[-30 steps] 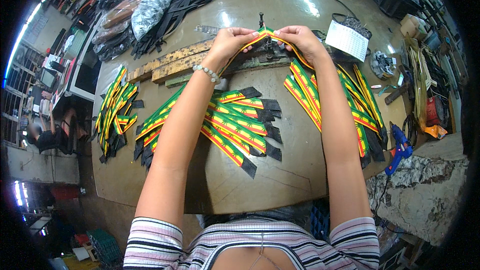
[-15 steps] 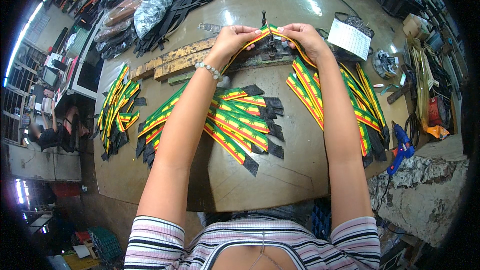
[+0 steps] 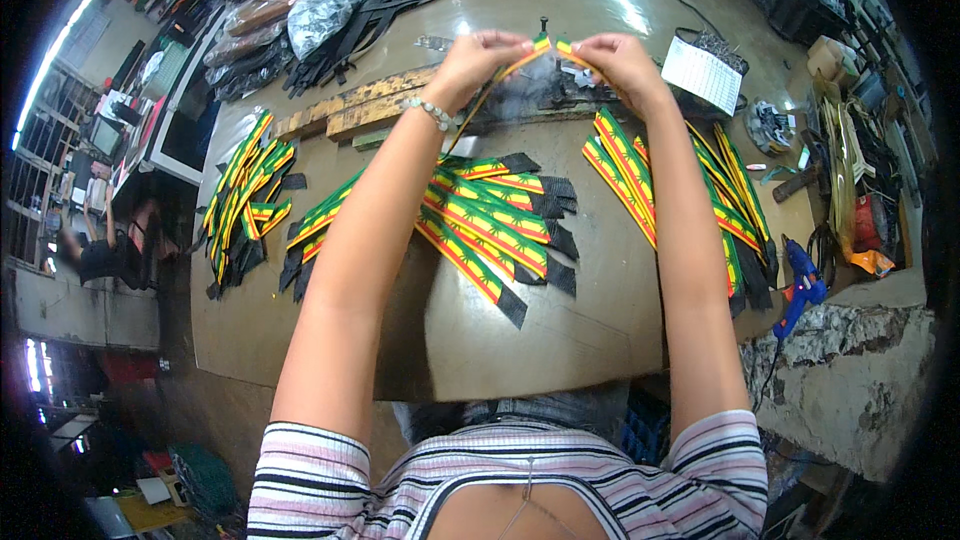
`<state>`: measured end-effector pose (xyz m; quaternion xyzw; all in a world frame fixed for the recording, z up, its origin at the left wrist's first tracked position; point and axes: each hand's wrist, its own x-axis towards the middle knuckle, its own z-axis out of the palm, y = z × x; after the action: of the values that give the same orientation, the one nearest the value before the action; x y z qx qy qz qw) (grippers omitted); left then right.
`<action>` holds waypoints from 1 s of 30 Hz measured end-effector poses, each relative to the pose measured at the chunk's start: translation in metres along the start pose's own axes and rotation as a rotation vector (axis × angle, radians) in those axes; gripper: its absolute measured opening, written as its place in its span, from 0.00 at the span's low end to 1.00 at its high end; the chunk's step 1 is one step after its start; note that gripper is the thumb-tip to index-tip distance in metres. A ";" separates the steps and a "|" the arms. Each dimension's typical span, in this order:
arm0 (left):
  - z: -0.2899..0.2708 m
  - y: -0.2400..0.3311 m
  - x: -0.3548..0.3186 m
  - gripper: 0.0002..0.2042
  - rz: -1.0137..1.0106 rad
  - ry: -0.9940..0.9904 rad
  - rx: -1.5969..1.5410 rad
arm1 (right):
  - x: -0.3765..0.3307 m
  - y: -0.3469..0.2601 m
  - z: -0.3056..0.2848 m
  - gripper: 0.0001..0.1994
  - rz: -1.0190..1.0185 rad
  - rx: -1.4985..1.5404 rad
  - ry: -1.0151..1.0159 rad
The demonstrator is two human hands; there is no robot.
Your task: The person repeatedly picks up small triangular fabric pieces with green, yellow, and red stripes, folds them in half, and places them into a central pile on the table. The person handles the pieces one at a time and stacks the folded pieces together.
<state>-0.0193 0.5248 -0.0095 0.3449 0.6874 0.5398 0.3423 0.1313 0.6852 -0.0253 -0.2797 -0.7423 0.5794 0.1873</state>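
My left hand pinches the end of a green, yellow and red striped strap, which hangs down past the wrist toward the middle pile. Close by, my right hand grips another striped end between thumb and fingers. A narrow gap separates the two cut ends. Behind them rises a dark upright bolt, part of a metal fixture half hidden by my hands. A faint smoky haze hangs below the ends. Under my arms lies a fanned pile of striped straps with black mesh tips.
More striped straps lie in a left pile and a right pile. Wooden bars cross the table behind. Black straps and plastic bags sit far left. A blue glue gun rests at the right edge.
The strap stretched over the fixture between my hands is now parted into two ends. My hands have lifted slightly and drawn apart, and haze shows beneath them.
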 end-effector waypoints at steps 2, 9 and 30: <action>-0.009 0.038 -0.031 0.17 0.261 0.041 0.057 | -0.027 -0.041 0.001 0.13 -0.251 0.037 0.127; -0.033 0.060 -0.257 0.10 0.771 0.346 0.473 | -0.206 -0.114 0.035 0.11 -0.969 -0.401 0.234; 0.027 -0.100 -0.343 0.12 0.179 0.430 0.600 | -0.301 0.022 0.159 0.10 -0.254 -0.350 -0.132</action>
<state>0.1740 0.2309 -0.0780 0.3673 0.8381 0.4025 0.0255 0.2726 0.3790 -0.0732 -0.1739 -0.8714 0.4305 0.1583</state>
